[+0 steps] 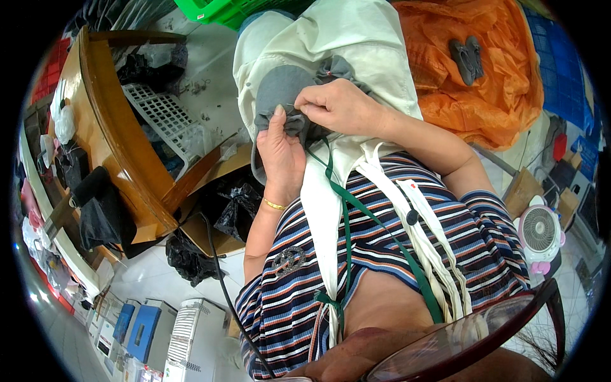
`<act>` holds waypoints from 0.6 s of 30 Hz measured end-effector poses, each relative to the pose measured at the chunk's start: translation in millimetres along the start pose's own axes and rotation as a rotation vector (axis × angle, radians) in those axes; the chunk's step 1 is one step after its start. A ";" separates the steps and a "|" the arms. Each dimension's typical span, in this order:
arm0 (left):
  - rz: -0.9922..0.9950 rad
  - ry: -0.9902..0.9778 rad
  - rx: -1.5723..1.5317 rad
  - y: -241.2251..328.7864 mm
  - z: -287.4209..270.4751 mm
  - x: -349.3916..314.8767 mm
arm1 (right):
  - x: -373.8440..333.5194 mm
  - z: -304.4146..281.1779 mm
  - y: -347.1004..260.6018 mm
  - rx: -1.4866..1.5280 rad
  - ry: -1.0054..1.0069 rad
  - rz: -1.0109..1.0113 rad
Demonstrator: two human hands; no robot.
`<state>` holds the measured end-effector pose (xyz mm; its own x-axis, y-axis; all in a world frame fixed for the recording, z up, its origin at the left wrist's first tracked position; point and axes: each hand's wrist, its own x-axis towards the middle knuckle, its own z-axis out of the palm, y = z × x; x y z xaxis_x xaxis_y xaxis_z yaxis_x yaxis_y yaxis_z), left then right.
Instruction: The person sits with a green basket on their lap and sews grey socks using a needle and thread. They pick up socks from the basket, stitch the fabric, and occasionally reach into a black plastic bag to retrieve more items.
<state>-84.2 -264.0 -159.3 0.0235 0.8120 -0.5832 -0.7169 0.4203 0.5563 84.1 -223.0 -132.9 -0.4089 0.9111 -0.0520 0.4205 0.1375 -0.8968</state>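
A grey cloth shoe (pixel 283 83), its rounded sole end uppermost and its fabric gathered along one side, lies on the white apron (pixel 363 38) over my lap. My left hand (pixel 282 159) grips the shoe's near end, thumb pressed on the gathered cloth and the other fingers hidden beneath. Close to that thumb, my right hand (pixel 347 109) is closed in a pinch on a thin needle (pixel 290 104), whose tip points left over the cloth. Any thread is too fine to make out. Just beyond the right hand rests another bunched grey cloth piece (pixel 335 67) with a small red spot.
Two dark grey shoes (pixel 466 60) lie on an orange sheet (pixel 439 95) at the right. A curved wooden table (pixel 105 140) and a white plastic crate (pixel 162 118) stand left. A green basket (pixel 213 9) is ahead, a small fan (pixel 539 229) lower right. Green straps (pixel 375 223) hang across my front.
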 end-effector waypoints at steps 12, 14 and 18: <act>0.009 0.001 0.020 0.8 6.5 -2.7 | 0.9 2.2 4.3 0.054 -0.036 0.044; -0.018 -0.006 0.003 1.1 3.0 -1.2 | 0.4 0.1 2.7 0.053 -0.057 0.045; -0.036 -0.003 -0.010 3.8 5.3 -1.9 | -1.5 2.0 4.1 0.031 -0.025 0.004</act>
<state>-83.3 -261.8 -152.9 0.0511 0.7977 -0.6009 -0.7223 0.4450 0.5293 84.9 -224.6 -137.3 -0.4279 0.9014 -0.0665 0.3973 0.1215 -0.9096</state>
